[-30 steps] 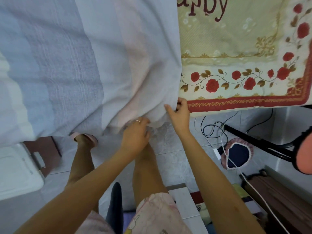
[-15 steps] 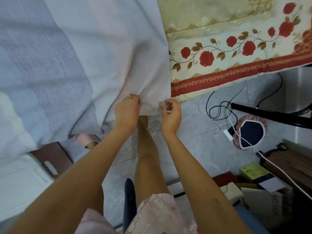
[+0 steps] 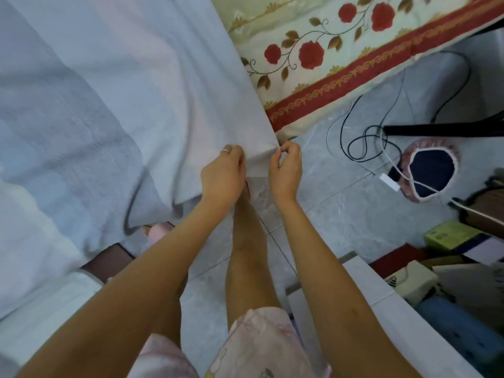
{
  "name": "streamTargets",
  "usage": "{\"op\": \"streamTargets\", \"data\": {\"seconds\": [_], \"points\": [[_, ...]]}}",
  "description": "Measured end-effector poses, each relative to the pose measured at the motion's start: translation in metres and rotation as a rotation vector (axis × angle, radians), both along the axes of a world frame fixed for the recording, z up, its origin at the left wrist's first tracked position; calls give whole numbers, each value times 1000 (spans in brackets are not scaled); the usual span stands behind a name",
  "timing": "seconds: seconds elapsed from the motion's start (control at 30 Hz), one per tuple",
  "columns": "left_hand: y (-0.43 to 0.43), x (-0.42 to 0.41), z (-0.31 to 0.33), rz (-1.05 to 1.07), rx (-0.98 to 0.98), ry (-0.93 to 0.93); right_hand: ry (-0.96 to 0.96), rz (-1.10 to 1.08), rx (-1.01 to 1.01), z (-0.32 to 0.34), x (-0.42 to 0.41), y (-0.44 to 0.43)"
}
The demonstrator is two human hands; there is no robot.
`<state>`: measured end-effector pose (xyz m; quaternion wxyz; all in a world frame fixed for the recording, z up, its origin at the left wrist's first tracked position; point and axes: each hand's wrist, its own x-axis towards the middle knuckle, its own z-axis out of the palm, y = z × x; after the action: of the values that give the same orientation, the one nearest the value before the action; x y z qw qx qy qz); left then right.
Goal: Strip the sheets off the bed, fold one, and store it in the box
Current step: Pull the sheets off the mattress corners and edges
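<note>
A pale striped sheet, grey, white and faint pink, hangs down over the left half of the view. My left hand, with a ring on one finger, grips its lower edge. Close beside it, my right hand pinches the sheet's lower right corner. The two hands are about a hand's width apart. A cream mattress cover with red roses and a red border lies on the bed at the upper right. A white box stands on the floor at the lower left, partly under the sheet.
Black and white cables trail over the tiled floor at the right, beside a round pink-rimmed dark object and a black bar. A white container with clutter fills the lower right. My bare legs stand below the hands.
My hands have come closer together along the sheet's lower edge, the right one moving from the mattress edge to the sheet's corner. The view has tilted down and right.
</note>
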<state>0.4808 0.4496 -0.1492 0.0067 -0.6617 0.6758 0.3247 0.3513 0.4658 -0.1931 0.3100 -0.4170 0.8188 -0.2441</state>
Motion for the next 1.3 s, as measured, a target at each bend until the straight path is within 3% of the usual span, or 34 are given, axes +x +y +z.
{"op": "streamTargets", "data": {"seconds": [0.2,0.33,0.43,0.57,0.73,0.83,0.93,1.03,1.3], "points": [[-5,-11,-14,31,72,84,-209,81,142,-2,-27,-16],[6,1,-10,-115,53,150,-405,24,217,-9,-31,-17],[20,16,-11,-163,73,146,-602,75,410,-9,-37,-10],[30,28,-16,-187,72,148,-597,229,538,-7,-53,9],[41,38,-26,-375,11,43,-327,187,337,0,-65,24],[48,44,-32,-459,229,-41,-138,160,350,-6,-66,33],[54,44,-37,-492,416,10,-203,18,380,-9,-64,28],[57,41,-42,-499,467,37,-299,19,355,-2,-54,19],[68,-9,-19,-451,126,96,-405,189,245,41,-63,31]]}}
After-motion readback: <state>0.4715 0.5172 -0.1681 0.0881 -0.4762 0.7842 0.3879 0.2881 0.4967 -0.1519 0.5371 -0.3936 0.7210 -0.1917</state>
